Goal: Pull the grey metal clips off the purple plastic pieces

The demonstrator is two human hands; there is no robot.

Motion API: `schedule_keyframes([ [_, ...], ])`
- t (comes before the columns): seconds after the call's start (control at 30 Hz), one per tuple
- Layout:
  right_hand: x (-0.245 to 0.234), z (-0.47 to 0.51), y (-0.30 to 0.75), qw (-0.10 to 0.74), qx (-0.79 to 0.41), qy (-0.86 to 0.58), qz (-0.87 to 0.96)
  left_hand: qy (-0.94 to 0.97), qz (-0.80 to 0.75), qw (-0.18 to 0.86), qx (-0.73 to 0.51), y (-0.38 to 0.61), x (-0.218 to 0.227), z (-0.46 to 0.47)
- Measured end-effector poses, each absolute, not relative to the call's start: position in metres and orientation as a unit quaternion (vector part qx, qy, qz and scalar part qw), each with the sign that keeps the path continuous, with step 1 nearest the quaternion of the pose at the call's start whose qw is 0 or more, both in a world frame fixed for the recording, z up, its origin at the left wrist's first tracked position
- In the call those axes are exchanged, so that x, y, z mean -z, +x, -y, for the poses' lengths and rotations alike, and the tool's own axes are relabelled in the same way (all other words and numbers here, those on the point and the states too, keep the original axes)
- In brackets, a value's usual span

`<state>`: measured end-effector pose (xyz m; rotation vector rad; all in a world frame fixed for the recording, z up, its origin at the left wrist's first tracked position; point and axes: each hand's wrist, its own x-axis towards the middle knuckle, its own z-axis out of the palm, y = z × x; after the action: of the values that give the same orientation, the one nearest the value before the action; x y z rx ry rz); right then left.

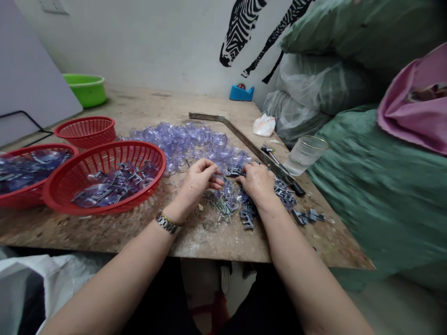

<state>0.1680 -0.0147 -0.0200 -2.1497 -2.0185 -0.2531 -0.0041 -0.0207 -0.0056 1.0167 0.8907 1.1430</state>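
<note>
My left hand (199, 178) rests on the worn wooden table (104, 232) with its fingers curled together, pinching something small that I cannot make out. My right hand (257, 182) lies knuckles up beside it, its fingers bent down into a scatter of small grey metal clips (248, 215) and hidden from view. Just beyond both hands spreads a heap of clear bluish plastic suction cups (188, 142). A metal watch (167, 223) sits on my left wrist.
Three red mesh baskets stand at the left: the nearest (104, 179) and the left one (21, 193) hold finished pieces. A green basin (86, 88), a long metal bar (240, 139), a glass (304, 154), a blue tape dispenser (241, 93) and green sacks (377, 186) surround the table.
</note>
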Motion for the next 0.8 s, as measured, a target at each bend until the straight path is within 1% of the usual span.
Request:
schedule_keyframes([
  [0.27, 0.0199, 0.0128, 0.1683, 0.113, 0.079, -0.688, 0.713, 0.429, -0.390, 0.652, -0.489, -0.0047, 0.0044, 0.0228],
  [0.47, 0.0207, 0.0083, 0.1646, 0.094, 0.064, -0.667, 0.736, 0.430, -0.388, 0.658, -0.482, -0.0037, 0.0053, 0.0228],
  [0.57, 0.0206, 0.0091, 0.1642, 0.100, 0.060, -0.673, 0.730, 0.429, -0.390, 0.658, -0.480, -0.0036, 0.0058, 0.0229],
  [0.7, 0.0218, 0.0114, 0.1657, 0.139, 0.065, -0.666, 0.730, 0.424, -0.391, 0.658, -0.484, -0.0045, 0.0064, 0.0226],
  [0.8, 0.0237, 0.0100, 0.1677, 0.200, 0.044, -0.656, 0.726, 0.417, -0.392, 0.663, -0.483, -0.0051, 0.0058, 0.0226],
])
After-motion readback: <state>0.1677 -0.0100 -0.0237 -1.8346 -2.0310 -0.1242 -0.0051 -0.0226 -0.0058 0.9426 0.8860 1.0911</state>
